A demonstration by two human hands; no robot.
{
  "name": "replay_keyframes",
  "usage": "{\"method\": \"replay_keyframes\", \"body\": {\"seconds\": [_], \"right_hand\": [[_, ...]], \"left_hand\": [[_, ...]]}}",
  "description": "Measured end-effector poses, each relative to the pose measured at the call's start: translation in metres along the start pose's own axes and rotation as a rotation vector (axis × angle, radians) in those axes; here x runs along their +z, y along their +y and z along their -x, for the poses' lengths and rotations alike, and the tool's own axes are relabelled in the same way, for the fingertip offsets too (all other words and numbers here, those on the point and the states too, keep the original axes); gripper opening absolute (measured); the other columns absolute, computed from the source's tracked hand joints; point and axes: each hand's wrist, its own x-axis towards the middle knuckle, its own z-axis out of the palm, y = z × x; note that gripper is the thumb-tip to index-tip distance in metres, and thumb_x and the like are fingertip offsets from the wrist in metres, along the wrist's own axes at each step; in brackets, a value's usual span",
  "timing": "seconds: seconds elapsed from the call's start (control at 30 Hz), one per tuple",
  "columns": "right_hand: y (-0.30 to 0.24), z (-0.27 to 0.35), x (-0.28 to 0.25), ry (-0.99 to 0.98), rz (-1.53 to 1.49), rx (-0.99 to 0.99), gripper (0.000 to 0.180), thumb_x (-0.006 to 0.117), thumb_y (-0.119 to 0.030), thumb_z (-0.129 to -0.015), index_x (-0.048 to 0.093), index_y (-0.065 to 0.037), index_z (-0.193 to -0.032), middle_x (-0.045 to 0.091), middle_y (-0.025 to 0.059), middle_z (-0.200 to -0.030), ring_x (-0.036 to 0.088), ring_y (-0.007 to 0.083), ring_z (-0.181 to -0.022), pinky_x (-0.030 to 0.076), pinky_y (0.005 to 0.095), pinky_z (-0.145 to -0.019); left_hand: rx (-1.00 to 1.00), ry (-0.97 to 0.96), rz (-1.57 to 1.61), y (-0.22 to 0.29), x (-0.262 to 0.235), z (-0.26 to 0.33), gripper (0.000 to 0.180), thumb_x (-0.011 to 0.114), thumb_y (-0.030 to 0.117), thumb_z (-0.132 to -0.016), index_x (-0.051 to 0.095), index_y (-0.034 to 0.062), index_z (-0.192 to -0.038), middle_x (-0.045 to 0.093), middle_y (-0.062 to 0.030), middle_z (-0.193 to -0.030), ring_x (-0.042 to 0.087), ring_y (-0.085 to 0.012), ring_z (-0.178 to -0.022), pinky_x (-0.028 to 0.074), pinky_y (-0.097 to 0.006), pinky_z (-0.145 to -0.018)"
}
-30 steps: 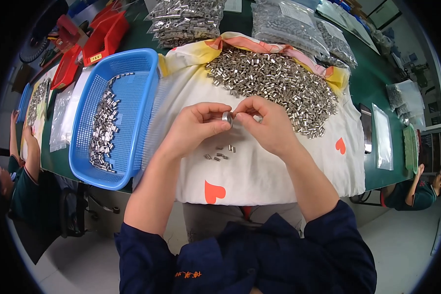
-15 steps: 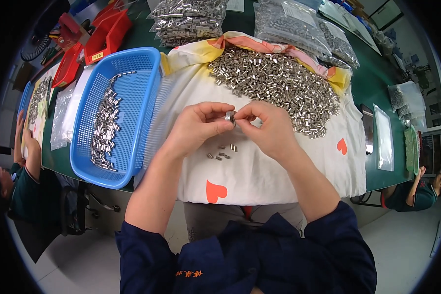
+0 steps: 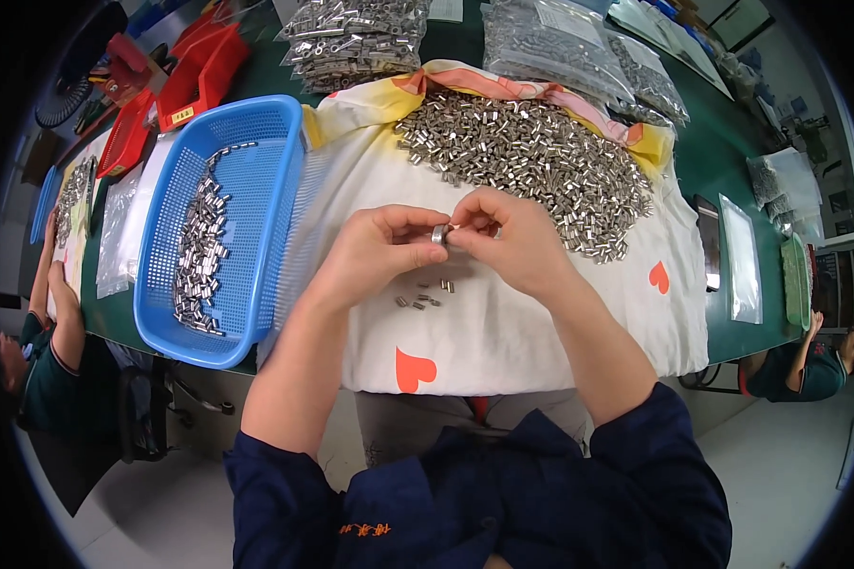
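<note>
In front of me my left hand (image 3: 375, 248) pinches a shiny metal ring (image 3: 438, 234) between thumb and fingers. My right hand (image 3: 514, 242) meets it from the other side, its thumb and forefinger pressed together at the ring. What those fingertips hold is too small and hidden to make out. Below the hands, several small metal sleeves (image 3: 421, 302) lie loose on a white cloth (image 3: 503, 351) with red hearts. Beyond my right hand spreads a large heap of similar sleeves (image 3: 541, 166).
A blue plastic basket (image 3: 268, 175) with more metal sleeves stands at left. Bags of metal parts (image 3: 356, 43) and further filled bags (image 3: 555, 47) sit at the back. Red bins (image 3: 202, 76) are far left. A clear plastic bag (image 3: 741, 261) lies right. Co-workers sit on both sides.
The whole view has shifted slightly. Both hands stay together at the ring, and the right fingertips have changed their pinch a little. The loose sleeves lie as before.
</note>
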Motion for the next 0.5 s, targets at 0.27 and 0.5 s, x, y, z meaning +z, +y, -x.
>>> {"method": "replay_keyframes", "body": {"seconds": [0.27,0.5], "right_hand": [[0.019,-0.009,-0.016,0.249,0.397,-0.040,0.011,0.062,-0.013,-0.074,0.062,-0.004,-0.081,0.061,0.0076,-0.071,0.058,0.0215,-0.069,0.046,0.0334,-0.064],[0.029,-0.011,0.000,0.272,0.850,-0.092,0.007,0.063,-0.016,-0.072,0.063,-0.009,-0.074,0.058,0.0071,-0.079,0.054,0.0246,-0.081,0.043,0.0368,-0.075]], "left_hand": [[-0.089,-0.109,0.002,0.006,0.001,0.004,0.031,0.066,0.000,-0.074,0.059,-0.0016,-0.104,0.062,-0.0020,-0.087,0.059,-0.0074,-0.078,0.048,-0.021,-0.071],[-0.054,-0.084,0.011,0.003,0.001,0.000,0.031,0.065,0.000,-0.075,0.058,-0.0014,-0.105,0.062,-0.0023,-0.089,0.058,-0.0069,-0.081,0.048,-0.021,-0.072]]}}
